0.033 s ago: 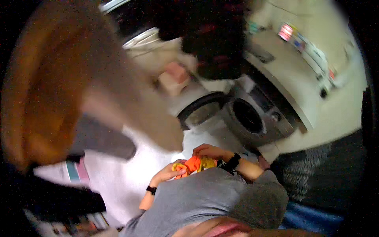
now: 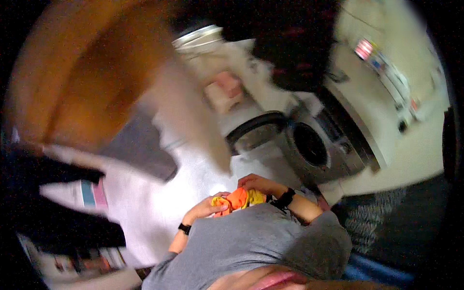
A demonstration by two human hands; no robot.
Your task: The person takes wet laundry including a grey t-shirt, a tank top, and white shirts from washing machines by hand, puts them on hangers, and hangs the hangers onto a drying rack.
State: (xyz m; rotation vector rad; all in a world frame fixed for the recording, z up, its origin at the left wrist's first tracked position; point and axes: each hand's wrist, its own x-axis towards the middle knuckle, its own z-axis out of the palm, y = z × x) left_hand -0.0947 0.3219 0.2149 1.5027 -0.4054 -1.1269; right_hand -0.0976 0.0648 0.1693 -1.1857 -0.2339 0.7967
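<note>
An orange and yellow cloth bundle (image 2: 239,198) is held against the chest, just above the grey shirt (image 2: 251,241), low in the centre of the view. It is crumpled; the orange part sits in the middle, with yellow showing at either side.

The left hand (image 2: 210,207) grips the bundle from the left side. Its fingers (image 2: 221,209) are curled inward and closed onto the fabric, with orange cloth showing between them. A dark band (image 2: 184,228) sits on that wrist.

The right hand (image 2: 256,182) lies over the top right of the bundle. Its fingers (image 2: 244,181) are bent down and pressed against the orange cloth, close together. Whether they pinch the fabric or merely rest on it cannot be told. A dark watch (image 2: 285,198) is on the right wrist.

Beyond the hands stands a front-loading washing machine (image 2: 333,145), its round drum opening (image 2: 309,144) dark. The door (image 2: 253,130) is swung open to the left of the opening.

A pale surface (image 2: 159,203) spreads to the left of the hands. A pink and cream block (image 2: 223,92) rests farther back; it is too blurred to identify. A large blurred orange-brown shape (image 2: 87,72) fills the upper left.
</note>
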